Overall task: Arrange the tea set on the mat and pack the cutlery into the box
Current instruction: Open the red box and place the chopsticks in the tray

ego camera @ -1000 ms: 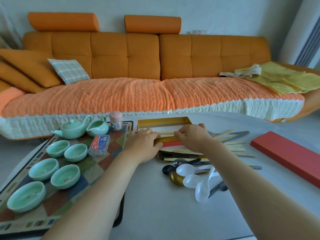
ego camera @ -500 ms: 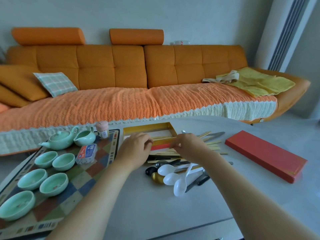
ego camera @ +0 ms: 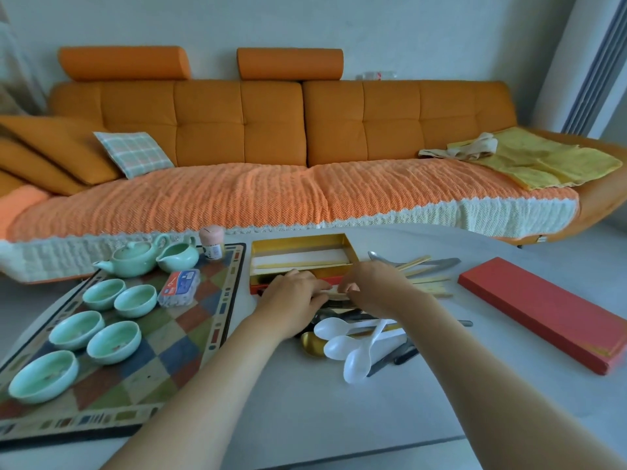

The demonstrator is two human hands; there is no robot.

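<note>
An open box (ego camera: 298,240) with a gold inside and red outer wall stands on the table, a few pale sticks lying in it. At its near edge my left hand (ego camera: 291,296) and my right hand (ego camera: 373,286) meet, both pinching a bundle of pale wooden sticks (ego camera: 334,293). Just below the hands lies the cutlery pile: white plastic spoons (ego camera: 339,344), a gold spoon (ego camera: 310,344), dark-handled knives and more wooden sticks (ego camera: 424,276). On the chequered mat (ego camera: 190,334) at the left stand a green teapot (ego camera: 132,259), a green pitcher (ego camera: 178,257) and several green cups (ego camera: 113,342).
The red box lid (ego camera: 543,310) lies at the right of the table. A pink-capped jar (ego camera: 212,242) and a blue-red packet (ego camera: 179,286) sit on the mat. An orange sofa (ego camera: 271,130) runs behind the table.
My hands have drawn slightly back from over the box to its near edge, still together on the sticks. My head has shifted, so the view has changed.
</note>
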